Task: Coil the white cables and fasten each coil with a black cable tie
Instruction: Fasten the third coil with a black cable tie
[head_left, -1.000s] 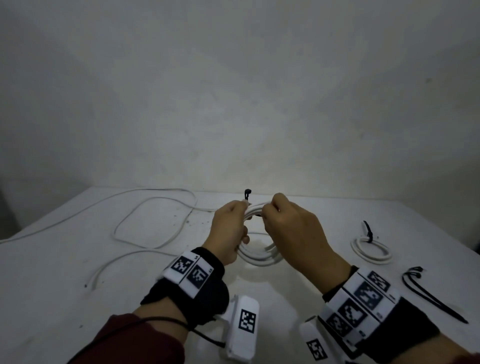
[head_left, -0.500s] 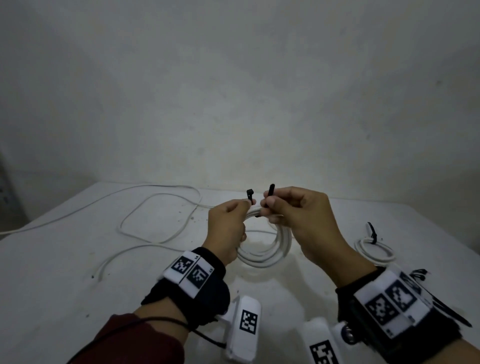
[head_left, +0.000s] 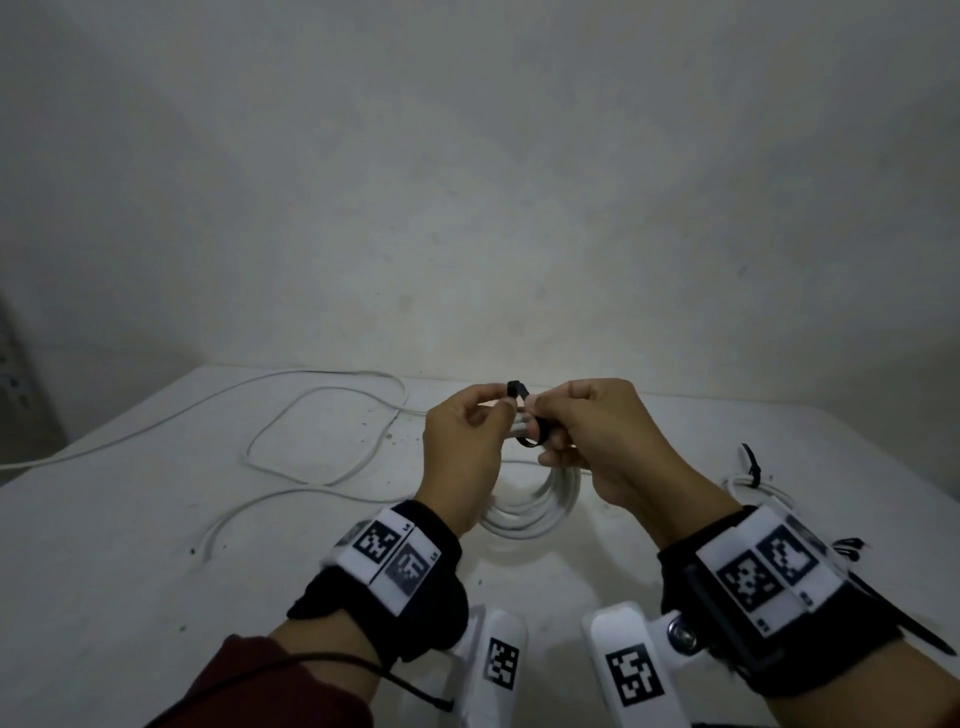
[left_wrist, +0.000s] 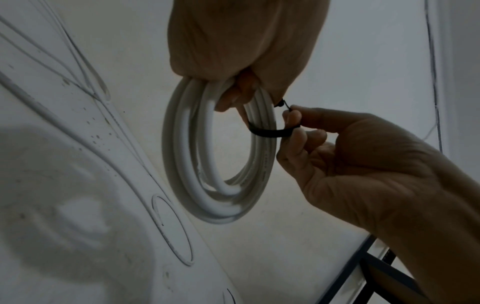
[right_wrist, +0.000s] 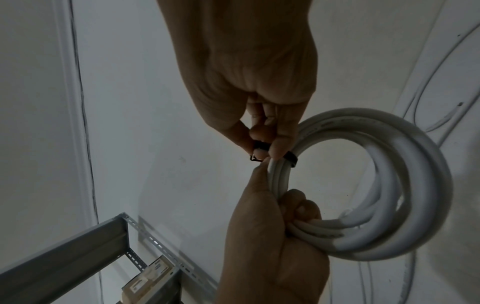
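Above white table (head_left: 130, 519), cable coil (head_left: 540, 512) (black tie (head_left: 530, 439) looped) between both hands.

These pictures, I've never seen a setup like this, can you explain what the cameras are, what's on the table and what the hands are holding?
No robot here: a person wears one camera on the head and one on each wrist. The head view looks down at a white table. The left hand grips a coil of white cable. The right hand pinches a black cable tie looped around the coil; whether it is locked, I cannot tell. On the table lie a loose white cable, a tied coil and spare ties at the right. The wrist views show the same hands from close below.
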